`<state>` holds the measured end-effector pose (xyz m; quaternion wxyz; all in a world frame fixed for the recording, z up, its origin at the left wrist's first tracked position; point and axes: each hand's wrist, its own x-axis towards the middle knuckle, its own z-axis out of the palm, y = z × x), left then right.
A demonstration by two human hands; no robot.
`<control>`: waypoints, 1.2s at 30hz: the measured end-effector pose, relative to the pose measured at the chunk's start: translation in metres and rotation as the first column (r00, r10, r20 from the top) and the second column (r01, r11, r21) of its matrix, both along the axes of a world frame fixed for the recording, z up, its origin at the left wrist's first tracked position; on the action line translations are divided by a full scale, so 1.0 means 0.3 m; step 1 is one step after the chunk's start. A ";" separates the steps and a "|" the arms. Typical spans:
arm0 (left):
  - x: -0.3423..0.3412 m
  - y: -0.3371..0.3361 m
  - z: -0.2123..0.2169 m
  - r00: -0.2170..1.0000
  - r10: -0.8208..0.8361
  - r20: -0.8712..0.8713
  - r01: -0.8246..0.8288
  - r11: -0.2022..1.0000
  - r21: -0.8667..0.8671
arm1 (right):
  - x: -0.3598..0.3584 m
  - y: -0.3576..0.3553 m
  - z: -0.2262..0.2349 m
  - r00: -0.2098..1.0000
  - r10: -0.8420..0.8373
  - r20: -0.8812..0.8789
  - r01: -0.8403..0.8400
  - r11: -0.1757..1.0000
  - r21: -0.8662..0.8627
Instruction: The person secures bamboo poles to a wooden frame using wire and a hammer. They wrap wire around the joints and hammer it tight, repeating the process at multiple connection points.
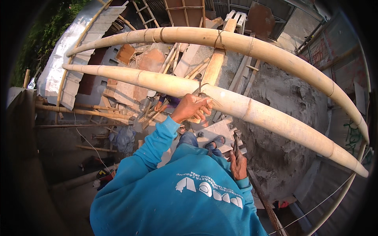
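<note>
Over there the left hand [191, 107] pinches thin wire [201, 87] looped round the near bamboo pole [157, 82] where it crosses the wooden plank [214, 69], while the right hand [238, 166], nearer and to the right, grips dark pliers [236, 142], with a far bamboo pole [185, 35] running beyond.

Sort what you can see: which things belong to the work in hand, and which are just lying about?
Apparently in use:
near bamboo pole
wire around it, at the left hand
dark pincer-like tool in the right hand
far bamboo pole, also bound

Apparently lying about:
brown board
crumpled plastic sheet
white slatted pallet
</note>
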<state>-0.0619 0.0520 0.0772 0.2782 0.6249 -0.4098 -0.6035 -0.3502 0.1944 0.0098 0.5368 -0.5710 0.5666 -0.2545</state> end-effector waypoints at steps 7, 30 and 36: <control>0.002 -0.037 0.024 0.959 -0.093 0.269 0.089 0.996 0.026 | -0.063 0.061 -0.021 0.992 -0.126 0.016 0.126 0.992 -0.006; 0.004 0.047 -0.089 0.723 0.205 0.660 0.576 0.348 -0.739 | -0.127 0.077 0.073 0.979 -0.125 -0.162 0.113 0.990 -0.082; 0.069 -0.111 0.038 0.850 0.211 0.482 0.327 0.506 -0.798 | -0.116 0.030 0.166 0.962 -0.252 -0.105 0.236 0.961 -0.141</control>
